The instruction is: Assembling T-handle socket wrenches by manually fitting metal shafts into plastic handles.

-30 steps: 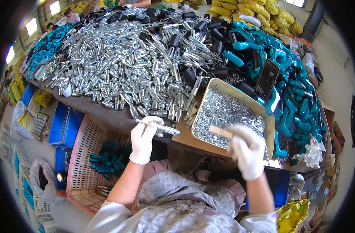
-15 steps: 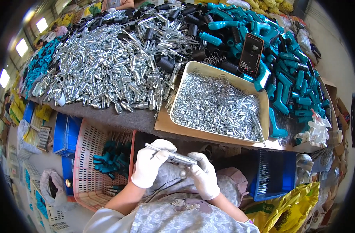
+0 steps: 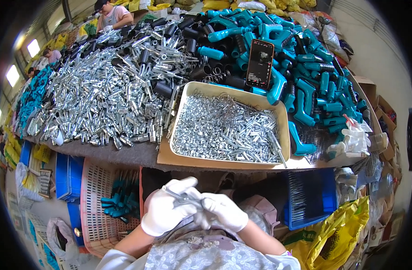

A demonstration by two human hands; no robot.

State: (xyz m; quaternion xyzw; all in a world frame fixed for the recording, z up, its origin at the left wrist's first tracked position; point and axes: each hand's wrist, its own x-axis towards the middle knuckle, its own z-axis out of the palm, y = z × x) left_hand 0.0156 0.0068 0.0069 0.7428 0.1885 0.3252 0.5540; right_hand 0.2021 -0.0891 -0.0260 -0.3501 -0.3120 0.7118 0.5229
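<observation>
Metal part [image 3: 171, 193] held btwn L hand [image 3: 162, 215] & R hand [image 3: 227, 212].

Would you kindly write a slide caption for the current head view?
Gloved left hand holds a metal part, right hand at one end, near a tray of small metal pieces.
</observation>
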